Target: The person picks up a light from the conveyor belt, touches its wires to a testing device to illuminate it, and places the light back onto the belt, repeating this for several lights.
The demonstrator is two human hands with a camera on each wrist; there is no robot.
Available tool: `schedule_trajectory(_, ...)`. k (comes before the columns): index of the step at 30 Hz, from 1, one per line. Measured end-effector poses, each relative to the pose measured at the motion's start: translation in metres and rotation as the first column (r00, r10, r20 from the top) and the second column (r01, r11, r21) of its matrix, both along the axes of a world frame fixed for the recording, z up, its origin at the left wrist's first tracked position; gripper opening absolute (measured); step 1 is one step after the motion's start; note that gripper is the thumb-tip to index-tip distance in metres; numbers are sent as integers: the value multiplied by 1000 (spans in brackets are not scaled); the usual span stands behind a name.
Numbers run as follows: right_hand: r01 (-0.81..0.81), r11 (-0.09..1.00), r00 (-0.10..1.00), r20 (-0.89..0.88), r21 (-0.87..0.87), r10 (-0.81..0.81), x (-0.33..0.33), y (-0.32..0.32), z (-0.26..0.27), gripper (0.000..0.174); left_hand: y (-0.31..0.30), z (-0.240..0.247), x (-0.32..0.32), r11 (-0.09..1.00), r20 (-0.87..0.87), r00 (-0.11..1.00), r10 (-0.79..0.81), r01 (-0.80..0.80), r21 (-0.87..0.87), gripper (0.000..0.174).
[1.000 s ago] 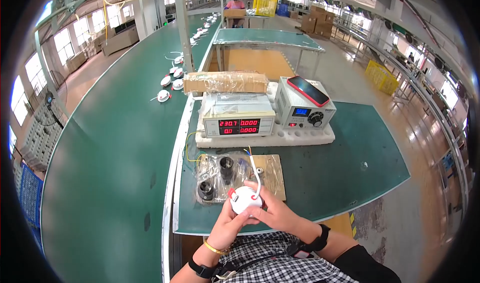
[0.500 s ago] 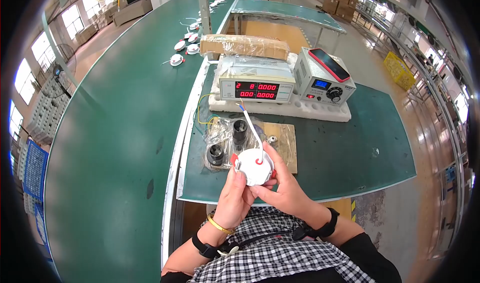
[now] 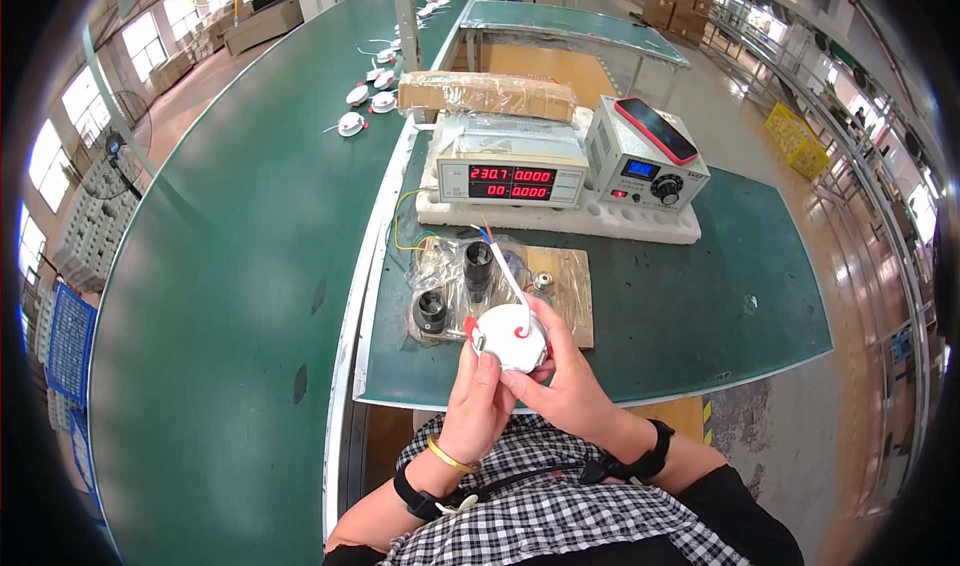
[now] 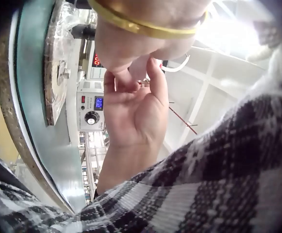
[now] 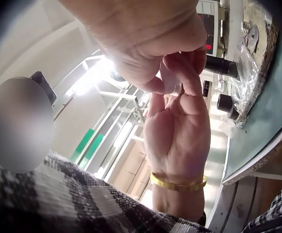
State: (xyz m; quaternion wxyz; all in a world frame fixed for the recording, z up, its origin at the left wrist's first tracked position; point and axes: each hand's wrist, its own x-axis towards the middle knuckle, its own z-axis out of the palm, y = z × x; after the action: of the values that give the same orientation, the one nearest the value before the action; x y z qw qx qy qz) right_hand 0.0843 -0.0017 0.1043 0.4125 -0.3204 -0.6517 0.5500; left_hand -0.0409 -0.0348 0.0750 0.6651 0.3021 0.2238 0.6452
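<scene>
A round white downlight (image 3: 508,338) is held between both hands in front of the person's body, above the near edge of the green bench. Its white cable (image 3: 513,278) rises from beside a red ring on the upward face and ends in bare coloured wires. A red-sleeved clip (image 3: 470,328) sticks out on the left side. The left hand (image 3: 477,408) grips the lower left rim, thumb on the edge. On the right and lower rim, the right hand (image 3: 568,391) pinches the light. Both wrist views show the fingertips meeting around it, with most of the light hidden behind them.
Beyond the hands lies a plastic-wrapped board (image 3: 570,311) with two black sockets (image 3: 430,310). Behind it, a power meter (image 3: 512,181) and a dial unit (image 3: 648,171) bearing a phone (image 3: 657,131) stand on white foam. More downlights (image 3: 351,124) lie on the green belt (image 3: 230,266) at left.
The head view has tilted down, so the bench appears higher. The downlight turned slightly between the hands, and both hands still hold it. The meter's digits have flickered.
</scene>
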Motion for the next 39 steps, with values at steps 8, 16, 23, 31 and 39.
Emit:
schedule_trajectory(8, -7, 1000, 1000, -15, 2, 7, 0, 0, -1, 73, 0, 1, 1, 1000, -1, 1000, 15, -15, 1, 48)
schedule_trajectory(16, -22, 998, 998, -67, -59, 18, -2, 5, -16, 74, -1, -8, -12, 998, 49, 998, -50, 51, -26, 48)
schedule_trajectory(23, 38, 998, 986, 161, 43, -45, 29, 27, -36, 64, -64, -22, -167, 917, -438, 867, 238, -350, -194, 44)
schedule_trajectory(31, 262, 962, 950, 198, -74, -243, 90, 49, -69, 47, -166, 0, -339, 683, -959, -148, -242, -728, -60, 27)
schedule_trajectory(39, 517, 851, 840, 251, -96, -482, 109, 70, -99, 27, 85, 19, -304, 763, -975, 32, 218, -628, 150, 35)
